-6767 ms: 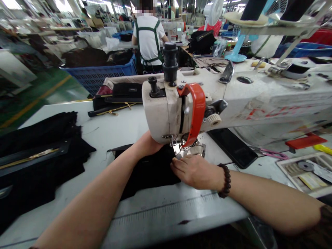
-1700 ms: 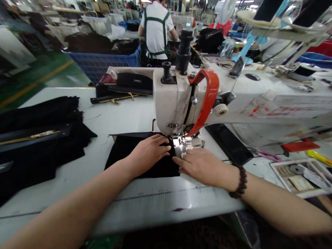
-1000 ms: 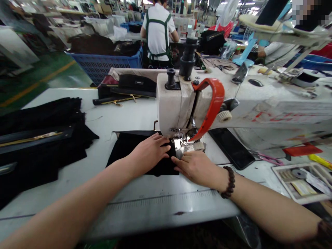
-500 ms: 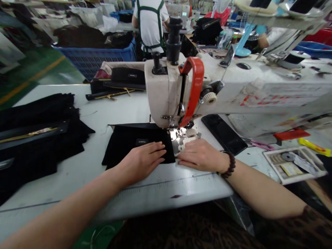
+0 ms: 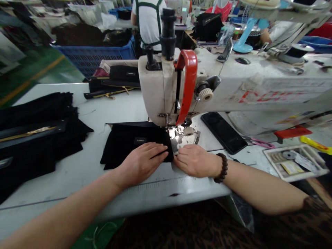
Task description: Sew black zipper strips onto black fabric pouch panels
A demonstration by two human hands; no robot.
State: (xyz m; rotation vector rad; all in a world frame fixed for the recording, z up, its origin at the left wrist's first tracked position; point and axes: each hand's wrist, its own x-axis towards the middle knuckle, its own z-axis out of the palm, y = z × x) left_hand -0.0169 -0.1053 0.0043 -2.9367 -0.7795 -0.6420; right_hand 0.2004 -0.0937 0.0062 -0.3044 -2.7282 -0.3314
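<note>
A black fabric piece [image 5: 124, 145] with a small label lies on the sewing table, its right edge by the presser foot of the sewing machine [image 5: 153, 93]. My left hand [image 5: 145, 160] rests flat on it, fingers stretched toward that edge. At the near right corner, my right hand [image 5: 195, 160] is closed, thumb and bent fingertips pinching the fabric's edge. The needle area is lit, and the needle itself is too small to make out. Behind the machine's head, more black pieces with gold zippers [image 5: 114, 91] are stacked.
Black pieces [image 5: 33, 138] with a zipper lie piled at the left. Right of the needle are a phone [image 5: 223, 133], pink-handled scissors [image 5: 261, 143] and a small parts tray [image 5: 287, 178]. A blue crate [image 5: 95, 55] stands beyond the table, near a person in white [image 5: 149, 24].
My right hand has moved left and curled its fingers, coming onto the fabric's near right corner. My left hand stays flat on the fabric. The view has shifted slightly.
</note>
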